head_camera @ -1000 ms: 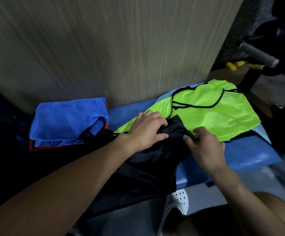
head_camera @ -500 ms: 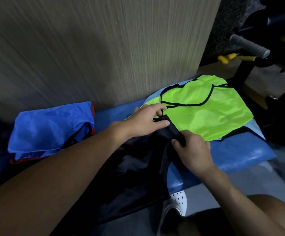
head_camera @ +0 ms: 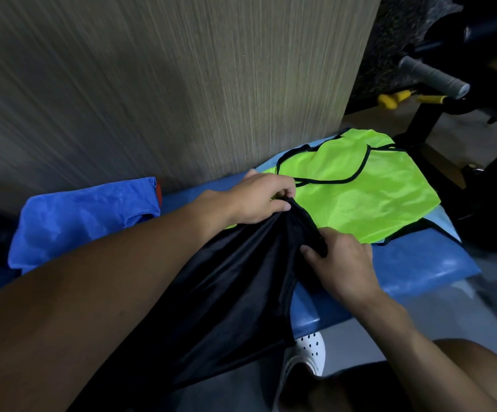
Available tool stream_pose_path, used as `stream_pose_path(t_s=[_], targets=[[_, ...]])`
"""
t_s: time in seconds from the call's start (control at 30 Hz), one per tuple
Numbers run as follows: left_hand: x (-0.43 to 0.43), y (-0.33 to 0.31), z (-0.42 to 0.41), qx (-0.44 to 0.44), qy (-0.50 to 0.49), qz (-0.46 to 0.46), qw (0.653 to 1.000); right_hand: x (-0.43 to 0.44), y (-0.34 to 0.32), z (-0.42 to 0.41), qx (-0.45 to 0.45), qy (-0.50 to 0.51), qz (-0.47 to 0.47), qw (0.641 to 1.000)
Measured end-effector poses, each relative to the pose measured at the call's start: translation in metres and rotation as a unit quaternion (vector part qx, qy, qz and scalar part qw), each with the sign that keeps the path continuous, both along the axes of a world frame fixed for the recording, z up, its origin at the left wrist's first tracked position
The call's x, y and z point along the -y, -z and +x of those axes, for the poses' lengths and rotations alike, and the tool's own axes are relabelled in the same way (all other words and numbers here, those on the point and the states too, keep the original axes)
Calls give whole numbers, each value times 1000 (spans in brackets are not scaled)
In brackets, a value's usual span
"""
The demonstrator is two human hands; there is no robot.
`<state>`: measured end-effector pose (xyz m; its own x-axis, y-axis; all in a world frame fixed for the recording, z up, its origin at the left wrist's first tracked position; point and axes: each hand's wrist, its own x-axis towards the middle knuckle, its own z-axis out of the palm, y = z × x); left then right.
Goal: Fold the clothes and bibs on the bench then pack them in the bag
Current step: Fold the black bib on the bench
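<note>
Folding was in hand: the left hand (head_camera: 259, 200) pinched the garment (head_camera: 235, 307) at its top edge, and the right hand (head_camera: 342, 263) gripped it at 4 o'clock from there. The cloth draped off the bench (head_camera: 419, 263). The next move likely called for spreading it flat. The bib (head_camera: 360, 191) lay at 1 o'clock.

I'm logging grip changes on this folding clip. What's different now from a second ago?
The left hand, which lay over the black garment, now pinches its top edge and lifts it, pulling the fabric taut. The right hand keeps pinching that edge. The green bib and blue pile lie unmoved on the bench.
</note>
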<state>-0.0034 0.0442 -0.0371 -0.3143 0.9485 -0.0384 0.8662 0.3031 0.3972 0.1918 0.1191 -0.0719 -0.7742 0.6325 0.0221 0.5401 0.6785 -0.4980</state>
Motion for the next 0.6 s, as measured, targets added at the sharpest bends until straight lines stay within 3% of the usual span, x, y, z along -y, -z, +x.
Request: stream_pose_path(t_s=[0.17, 0.37, 0.5, 0.6], targets=[[2, -12, 1, 36, -1, -13, 999, 0, -2, 3, -2, 0, -45, 999], [21, -40, -1, 50, 37, -51, 997, 14, -9, 7, -131, 17, -104, 986], [58, -56, 0, 1, 55, -16, 998, 44, -24, 15, -231, -65, -90, 967], [100, -60, 1, -34, 75, 10, 997, 74, -27, 17, -246, -153, -26, 957]])
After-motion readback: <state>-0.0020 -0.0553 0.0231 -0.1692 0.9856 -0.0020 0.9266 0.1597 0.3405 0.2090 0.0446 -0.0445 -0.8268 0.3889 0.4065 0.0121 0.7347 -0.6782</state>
